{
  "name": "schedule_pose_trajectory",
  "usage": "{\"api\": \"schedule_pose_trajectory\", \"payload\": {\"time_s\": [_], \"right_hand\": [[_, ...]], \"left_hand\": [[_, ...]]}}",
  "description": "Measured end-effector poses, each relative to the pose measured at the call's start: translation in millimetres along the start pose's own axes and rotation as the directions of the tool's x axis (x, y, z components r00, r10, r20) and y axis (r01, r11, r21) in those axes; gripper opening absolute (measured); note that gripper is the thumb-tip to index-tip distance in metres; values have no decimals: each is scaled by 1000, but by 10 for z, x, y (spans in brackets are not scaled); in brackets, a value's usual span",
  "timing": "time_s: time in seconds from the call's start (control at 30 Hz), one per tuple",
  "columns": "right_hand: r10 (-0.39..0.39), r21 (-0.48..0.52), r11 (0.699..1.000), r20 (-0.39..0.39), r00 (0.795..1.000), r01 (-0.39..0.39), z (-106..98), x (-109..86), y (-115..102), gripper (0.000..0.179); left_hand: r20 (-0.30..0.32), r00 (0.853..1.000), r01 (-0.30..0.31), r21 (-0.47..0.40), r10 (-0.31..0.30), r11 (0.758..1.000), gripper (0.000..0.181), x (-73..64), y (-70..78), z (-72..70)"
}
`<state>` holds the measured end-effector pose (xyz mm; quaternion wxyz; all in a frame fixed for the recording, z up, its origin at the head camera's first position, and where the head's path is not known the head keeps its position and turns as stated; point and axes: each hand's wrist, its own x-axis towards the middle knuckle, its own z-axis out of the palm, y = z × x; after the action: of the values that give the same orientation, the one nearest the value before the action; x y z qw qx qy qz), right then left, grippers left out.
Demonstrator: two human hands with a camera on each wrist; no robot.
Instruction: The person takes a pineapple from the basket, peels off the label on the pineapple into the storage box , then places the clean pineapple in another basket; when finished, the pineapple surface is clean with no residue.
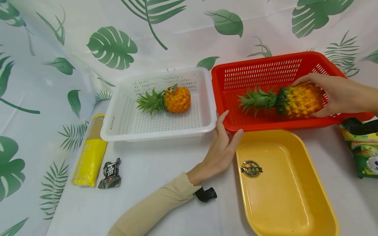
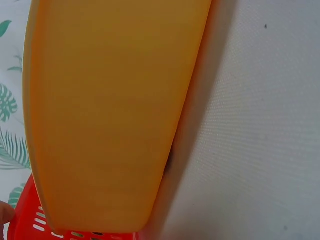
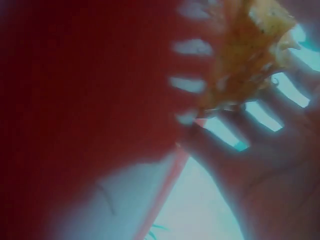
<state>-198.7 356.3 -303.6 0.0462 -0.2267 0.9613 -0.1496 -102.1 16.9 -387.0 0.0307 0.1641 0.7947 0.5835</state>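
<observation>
My right hand [image 1: 339, 93] grips a pineapple [image 1: 302, 100] by its body, fingers over the far side and thumb on the near side. The fruit lies low in a red basket [image 1: 295, 124], its leaves pointing left. In the right wrist view, part of the pineapple [image 3: 245, 55] shows blurred beside the palm. At the red basket's near left corner, my left hand [image 1: 217, 154] rests with fingers and thumb extended against it. A second pineapple [image 1: 177, 100] with green leaves lies in a white basket [image 1: 159, 132] on the left.
A yellow tub [image 1: 274, 190] bearing a round label stands in front of the red basket. Left of the white basket lie a yellow packet [image 1: 90, 154] and a small black wrapped packet [image 1: 110, 174]. Green packaging [image 1: 364, 154] sits at the right edge.
</observation>
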Motion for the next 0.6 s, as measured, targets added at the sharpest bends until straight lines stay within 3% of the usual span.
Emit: {"api": "schedule_pose_trajectory", "payload": {"time_s": [0.3, 0.6], "right_hand": [[9, -32, 999, 64, 998, -7, 54, 23, 28, 105], [-5, -22, 1000, 37, 999, 6, 123, 23, 28, 104]], "left_hand": [[-14, 1000, -15, -5, 15, 1000, 70, 3, -21, 23], [-15, 1000, -2, 7, 2, 1000, 70, 14, -16, 13]]}}
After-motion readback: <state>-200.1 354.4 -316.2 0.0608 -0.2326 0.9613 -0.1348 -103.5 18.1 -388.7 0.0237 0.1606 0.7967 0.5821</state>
